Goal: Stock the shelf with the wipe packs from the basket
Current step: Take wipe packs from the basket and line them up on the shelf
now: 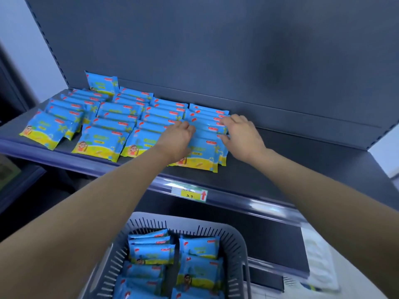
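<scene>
Several rows of blue-and-yellow wipe packs (101, 143) lie overlapping on the dark shelf (280, 160). Both hands are at the rightmost row (205, 149). My left hand (177, 137) grips the left edge of that row's packs with curled fingers. On the row's right edge, my right hand (241, 134) holds the packs with bent fingers. Below, a grey slotted basket (235, 240) holds several more wipe packs (198, 247) in two stacks.
The shelf's right half is bare dark metal up to the back panel (216, 50). A price label (190, 194) with a red arrow sits on the shelf's front rail. A lower shelf (269, 238) lies under it, behind the basket.
</scene>
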{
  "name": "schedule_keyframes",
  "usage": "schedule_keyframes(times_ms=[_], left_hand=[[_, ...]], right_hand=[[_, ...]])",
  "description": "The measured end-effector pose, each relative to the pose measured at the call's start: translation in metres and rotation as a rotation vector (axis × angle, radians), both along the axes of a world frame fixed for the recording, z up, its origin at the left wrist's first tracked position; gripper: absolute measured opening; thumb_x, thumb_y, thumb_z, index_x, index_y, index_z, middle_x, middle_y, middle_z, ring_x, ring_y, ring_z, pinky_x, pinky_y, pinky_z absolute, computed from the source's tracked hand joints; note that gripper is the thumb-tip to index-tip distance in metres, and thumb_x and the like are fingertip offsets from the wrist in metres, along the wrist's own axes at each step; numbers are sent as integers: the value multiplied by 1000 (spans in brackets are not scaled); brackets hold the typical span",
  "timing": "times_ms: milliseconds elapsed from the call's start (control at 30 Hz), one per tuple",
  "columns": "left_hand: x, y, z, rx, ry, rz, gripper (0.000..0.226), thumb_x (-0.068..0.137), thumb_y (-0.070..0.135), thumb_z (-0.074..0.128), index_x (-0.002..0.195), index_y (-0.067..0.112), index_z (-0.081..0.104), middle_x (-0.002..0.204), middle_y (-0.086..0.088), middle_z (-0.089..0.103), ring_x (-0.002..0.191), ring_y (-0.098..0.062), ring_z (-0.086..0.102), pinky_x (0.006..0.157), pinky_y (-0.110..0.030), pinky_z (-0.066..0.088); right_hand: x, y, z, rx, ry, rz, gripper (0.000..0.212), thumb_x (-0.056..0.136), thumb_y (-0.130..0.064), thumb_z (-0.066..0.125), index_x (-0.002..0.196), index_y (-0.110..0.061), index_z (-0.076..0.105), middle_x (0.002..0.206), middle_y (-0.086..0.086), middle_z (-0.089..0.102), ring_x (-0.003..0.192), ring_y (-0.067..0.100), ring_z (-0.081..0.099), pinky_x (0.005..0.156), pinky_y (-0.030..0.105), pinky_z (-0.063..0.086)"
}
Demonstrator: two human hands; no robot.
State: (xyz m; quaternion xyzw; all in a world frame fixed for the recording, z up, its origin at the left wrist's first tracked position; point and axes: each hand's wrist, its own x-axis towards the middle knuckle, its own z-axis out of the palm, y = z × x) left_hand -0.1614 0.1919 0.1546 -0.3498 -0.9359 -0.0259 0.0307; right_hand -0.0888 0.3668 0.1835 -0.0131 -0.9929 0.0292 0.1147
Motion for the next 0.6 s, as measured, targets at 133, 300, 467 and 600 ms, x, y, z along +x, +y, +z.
schedule_keyframes(times_ms=[133,300,467,600], left_hand=[[17,-13,17,157,72,-42,48,83,24,64,126,9,47,120,-12,48,114,-29,42,97,-38,33],[54,-40,49,390,206,-114,39,85,20,63,119,4,55,114,-16,56,110,-33,49,95,-40,36],[104,-83,43,481,248,-212,31,81,16,67,107,1,60,104,-19,60,101,-36,53,88,-43,42],[140,-111,-10,409,92,-268,28,81,15,69,104,0,61,101,-18,60,99,-35,54,85,-41,42]], right_hand=[[19,-17,9,68,107,26,39,91,-22,49,129,-12,48,127,7,50,117,28,42,94,38,33],[47,-39,24,107,230,38,41,89,-21,51,127,-9,49,128,8,48,117,28,42,91,36,31],[92,-67,20,68,360,104,38,83,-17,56,119,-4,56,124,14,54,114,34,48,87,41,35],[126,-91,-29,59,266,152,35,82,-15,57,116,-4,58,118,15,58,110,34,53,85,40,37]])
